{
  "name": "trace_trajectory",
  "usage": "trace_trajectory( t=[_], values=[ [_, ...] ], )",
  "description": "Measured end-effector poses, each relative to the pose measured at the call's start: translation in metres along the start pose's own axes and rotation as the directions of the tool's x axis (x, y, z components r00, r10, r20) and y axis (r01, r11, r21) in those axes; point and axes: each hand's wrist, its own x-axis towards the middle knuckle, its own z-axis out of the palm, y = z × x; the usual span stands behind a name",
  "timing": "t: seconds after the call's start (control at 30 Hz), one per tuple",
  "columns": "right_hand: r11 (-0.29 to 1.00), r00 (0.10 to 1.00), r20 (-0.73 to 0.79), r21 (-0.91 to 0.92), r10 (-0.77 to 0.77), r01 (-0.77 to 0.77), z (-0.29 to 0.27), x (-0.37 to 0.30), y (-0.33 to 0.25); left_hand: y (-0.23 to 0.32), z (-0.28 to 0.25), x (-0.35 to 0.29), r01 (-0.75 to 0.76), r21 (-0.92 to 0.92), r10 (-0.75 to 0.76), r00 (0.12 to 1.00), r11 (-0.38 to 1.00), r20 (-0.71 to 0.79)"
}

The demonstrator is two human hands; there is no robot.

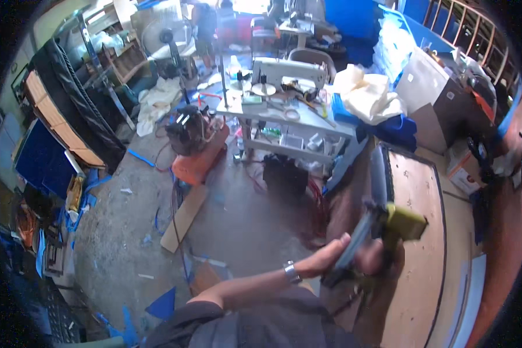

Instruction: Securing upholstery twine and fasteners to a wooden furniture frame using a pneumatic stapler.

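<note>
A staple gun (406, 222) with a yellow-green body and a long grey magazine is held up in front of me on the right, smeared by motion. My left hand (325, 259), with a metal watch (292, 272) at its wrist, is closed on the grey magazine, thumb showing along it. Around the handle, just right of it, my right hand (372, 258) is wrapped; its fingers are blurred. Beneath and beyond the tool lies a long wooden panel (414, 180) with dark material along its edges and dark spots on its face.
A sewing machine (290, 72) stands on a cluttered work table (307, 129) ahead. Left of the table, an orange air compressor (200, 158) sits on the floor with hoses around it. Wooden strip (182, 223) and blue scraps (161, 304) lie nearby. White cloth (365, 93) is heaped at the table's right.
</note>
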Motion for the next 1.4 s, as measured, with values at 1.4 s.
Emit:
trace_trajectory(
  t=[1.4],
  values=[
    [0.868, 0.530, -0.812, -0.426, -0.243, -0.255, -0.015, 0.329, 0.039, 0.271, -0.723, 0.267, 0.670, 0.466, 0.251, 0.689, -0.578, -0.680]
  ],
)
